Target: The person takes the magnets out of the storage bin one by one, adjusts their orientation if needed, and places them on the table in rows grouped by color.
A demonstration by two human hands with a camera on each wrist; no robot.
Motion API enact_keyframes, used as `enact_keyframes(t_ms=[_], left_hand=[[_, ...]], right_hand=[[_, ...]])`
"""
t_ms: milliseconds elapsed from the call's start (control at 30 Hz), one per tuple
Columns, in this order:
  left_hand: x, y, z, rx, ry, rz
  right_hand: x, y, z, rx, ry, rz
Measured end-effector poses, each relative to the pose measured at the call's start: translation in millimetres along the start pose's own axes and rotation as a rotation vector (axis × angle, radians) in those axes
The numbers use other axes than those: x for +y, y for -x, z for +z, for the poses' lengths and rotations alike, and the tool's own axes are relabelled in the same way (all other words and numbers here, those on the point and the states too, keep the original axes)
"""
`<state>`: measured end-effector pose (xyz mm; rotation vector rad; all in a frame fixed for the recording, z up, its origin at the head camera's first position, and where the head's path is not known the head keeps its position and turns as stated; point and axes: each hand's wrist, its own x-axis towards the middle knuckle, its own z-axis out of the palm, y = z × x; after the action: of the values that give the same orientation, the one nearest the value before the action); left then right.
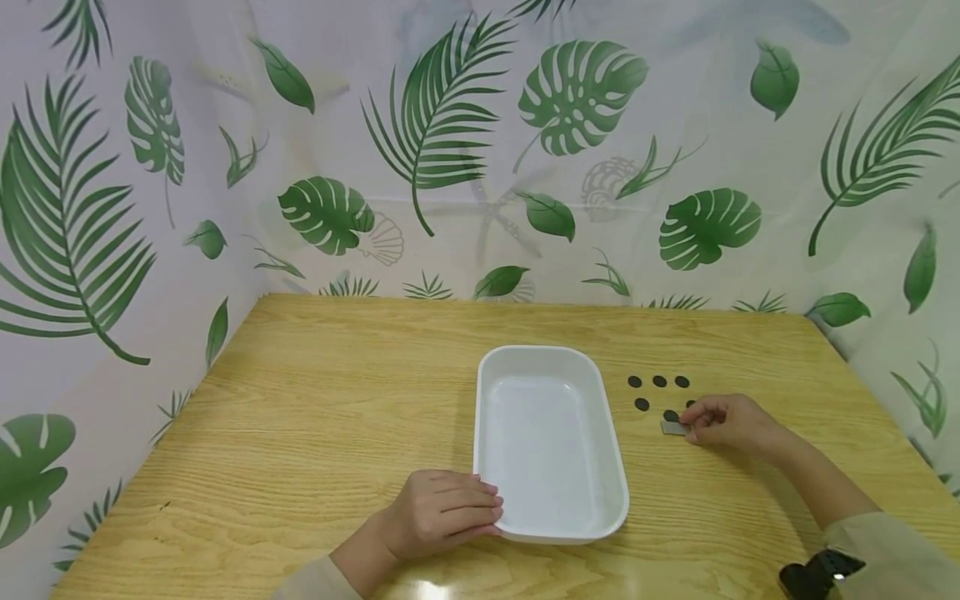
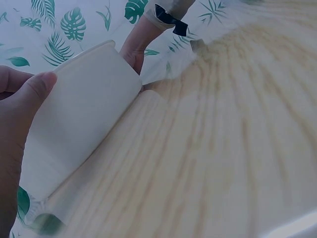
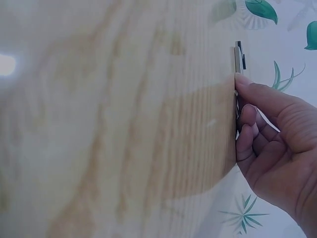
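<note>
A white rectangular dish [image 1: 547, 450] with rounded corners stands on the table, its inside bare. My left hand [image 1: 442, 512] grips its near left rim, fingers over the edge; in the left wrist view the thumb [image 2: 39, 87] lies against the outer side. To the right of the dish, my right hand [image 1: 731, 425] pinches a small flat grey rectangular piece [image 1: 672, 428] low at the tabletop. Several small black discs [image 1: 659, 381] lie in rows just beyond that piece, and the right fingers partly cover one. In the right wrist view the piece [image 3: 238, 59] appears edge-on at the thumb tip.
The wood-grain table [image 1: 337, 400] reaches back to a leaf-patterned cloth [image 1: 450, 167] hanging behind and at both sides. A black strapped device [image 1: 821, 575] sits on the right forearm near the sleeve.
</note>
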<state>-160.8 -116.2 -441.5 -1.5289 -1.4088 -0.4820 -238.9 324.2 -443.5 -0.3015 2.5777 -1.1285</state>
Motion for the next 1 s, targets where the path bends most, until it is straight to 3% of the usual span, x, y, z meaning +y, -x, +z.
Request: enact_keyframes(t_ms=[367, 600, 767, 1000], left_hand=[[-0.5, -0.6, -0.8, 0.0, 0.001, 0.002], [0.4, 0.0, -0.3, -0.003, 0.006, -0.003], [0.5, 0.6, -0.1, -0.004, 0.003, -0.005], [0.7, 0.3, 0.1, -0.004, 0.005, -0.01]], right_hand=[[-1.7, -0.2, -0.9, -0.011, -0.008, 0.003], [-13.3, -1.8, 2.3, 0.093, 0.214, 0.001], [-28.9, -4.7, 8.3, 0.174, 0.311, -0.023], [-42.1, -12.9, 16.7, 0.159, 0.464, -0.043]])
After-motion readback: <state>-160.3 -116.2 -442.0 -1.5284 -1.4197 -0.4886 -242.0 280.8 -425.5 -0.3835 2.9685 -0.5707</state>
